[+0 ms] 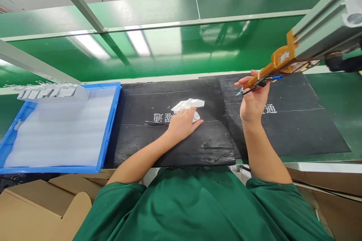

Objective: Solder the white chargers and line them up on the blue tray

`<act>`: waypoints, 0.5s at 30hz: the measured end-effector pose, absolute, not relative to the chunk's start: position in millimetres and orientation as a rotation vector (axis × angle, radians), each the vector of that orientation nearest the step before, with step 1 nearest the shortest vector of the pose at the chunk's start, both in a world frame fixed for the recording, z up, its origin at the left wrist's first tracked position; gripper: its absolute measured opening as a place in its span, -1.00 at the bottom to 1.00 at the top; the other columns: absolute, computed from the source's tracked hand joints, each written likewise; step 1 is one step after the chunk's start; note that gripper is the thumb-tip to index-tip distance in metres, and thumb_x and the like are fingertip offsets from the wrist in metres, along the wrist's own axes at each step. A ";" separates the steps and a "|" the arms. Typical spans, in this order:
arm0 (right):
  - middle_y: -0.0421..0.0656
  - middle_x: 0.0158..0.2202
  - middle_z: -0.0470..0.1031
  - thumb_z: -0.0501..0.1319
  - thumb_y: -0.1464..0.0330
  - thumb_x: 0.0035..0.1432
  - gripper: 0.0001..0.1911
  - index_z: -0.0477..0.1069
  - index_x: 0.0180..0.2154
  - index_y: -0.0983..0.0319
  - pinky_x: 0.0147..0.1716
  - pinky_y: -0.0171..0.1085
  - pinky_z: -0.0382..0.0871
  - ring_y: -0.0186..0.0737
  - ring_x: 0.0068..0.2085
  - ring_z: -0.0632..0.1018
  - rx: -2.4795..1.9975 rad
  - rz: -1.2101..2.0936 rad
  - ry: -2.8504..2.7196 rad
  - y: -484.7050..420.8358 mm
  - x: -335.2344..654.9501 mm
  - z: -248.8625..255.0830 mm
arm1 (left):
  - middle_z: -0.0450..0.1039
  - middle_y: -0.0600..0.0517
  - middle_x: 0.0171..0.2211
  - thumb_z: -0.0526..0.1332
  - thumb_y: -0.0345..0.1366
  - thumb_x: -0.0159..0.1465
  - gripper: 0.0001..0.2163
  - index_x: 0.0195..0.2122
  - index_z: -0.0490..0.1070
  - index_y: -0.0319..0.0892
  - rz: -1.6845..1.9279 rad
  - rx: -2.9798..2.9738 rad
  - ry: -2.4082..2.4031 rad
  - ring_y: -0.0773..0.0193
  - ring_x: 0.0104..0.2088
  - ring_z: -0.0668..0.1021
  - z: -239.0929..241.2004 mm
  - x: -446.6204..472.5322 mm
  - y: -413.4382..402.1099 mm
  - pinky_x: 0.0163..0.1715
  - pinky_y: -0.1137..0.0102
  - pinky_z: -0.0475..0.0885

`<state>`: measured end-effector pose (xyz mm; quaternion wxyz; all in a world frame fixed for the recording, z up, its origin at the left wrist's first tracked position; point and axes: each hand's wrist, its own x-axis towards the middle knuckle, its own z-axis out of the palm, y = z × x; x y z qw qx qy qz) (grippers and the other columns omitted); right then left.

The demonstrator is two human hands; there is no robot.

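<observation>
My left hand [182,123] is closed over a crumpled white cloth [189,104] lying on a black mat [169,147]. Beside the thumb, a small white piece [196,116] with a round mark peeks out; its rest is hidden by my fingers. In my right hand [254,101] I grip an orange dispensing pen [261,75] with a pale blue pointed tip. The tip points left and down, above the mat and apart from the cloth. A blue wire runs along the pen, which joins a thick grey metal cylinder [325,22].
To the left stands a blue tray [107,131] lined with white foam sheet [62,131]. Several white parts with thin wires [53,92] sit in a row at its back. A green panel [169,52] rises behind the mats. Cardboard boxes [34,211] are below left.
</observation>
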<state>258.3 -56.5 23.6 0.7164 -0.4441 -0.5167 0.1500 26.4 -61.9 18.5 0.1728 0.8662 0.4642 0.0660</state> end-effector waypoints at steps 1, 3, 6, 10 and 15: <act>-0.20 -0.20 0.45 0.23 -0.05 0.11 -0.49 0.34 0.04 -0.01 -0.06 -0.04 0.51 -0.17 -0.18 0.57 -1.003 0.327 -1.144 -56.9 258.1 24.0 | 0.54 -0.14 -0.15 0.18 -0.04 0.33 -0.60 0.06 0.29 -0.21 0.179 2.465 1.316 0.04 -0.09 0.57 18.3 26.1 -61.7 -0.33 0.35 0.41; -0.19 -0.20 0.45 0.22 -0.08 0.10 -0.47 0.32 0.04 0.00 -0.07 -0.02 0.51 -0.15 -0.17 0.57 -1.041 0.321 -1.146 -57.5 258.0 24.4 | 0.54 -0.13 -0.15 0.18 -0.07 0.33 -0.63 0.05 0.29 -0.20 0.181 2.476 1.303 0.05 -0.09 0.57 17.7 25.6 -61.6 -0.35 0.37 0.39; -0.18 -0.20 0.44 0.21 -0.10 0.09 -0.45 0.32 0.04 0.00 -0.10 -0.03 0.52 -0.14 -0.17 0.57 -1.059 0.319 -1.149 -57.6 258.4 24.4 | 0.54 -0.11 -0.17 0.16 -0.12 0.34 -0.66 0.05 0.29 -0.19 0.212 2.473 1.281 0.06 -0.09 0.57 16.7 25.8 -62.3 -0.34 0.38 0.38; -0.20 -0.22 0.44 0.23 -0.06 0.10 -0.49 0.34 0.02 0.00 -0.12 -0.07 0.51 -0.19 -0.21 0.56 -1.019 0.317 -1.149 -56.1 258.8 25.1 | 0.54 -0.11 -0.22 0.17 -0.14 0.31 -0.65 0.06 0.31 -0.18 0.265 2.432 1.294 0.03 -0.10 0.57 13.6 27.5 -62.7 -0.30 0.33 0.41; -0.22 -0.24 0.45 0.25 0.01 0.12 -0.54 0.37 0.02 0.01 -0.13 -0.12 0.50 -0.24 -0.24 0.53 -0.953 0.319 -1.167 -55.1 259.2 26.3 | 0.53 -0.04 -0.24 0.24 -0.15 0.19 -0.67 -0.06 0.34 -0.14 0.452 2.166 1.296 0.08 -0.18 0.57 10.7 23.6 -53.1 -0.26 0.31 0.42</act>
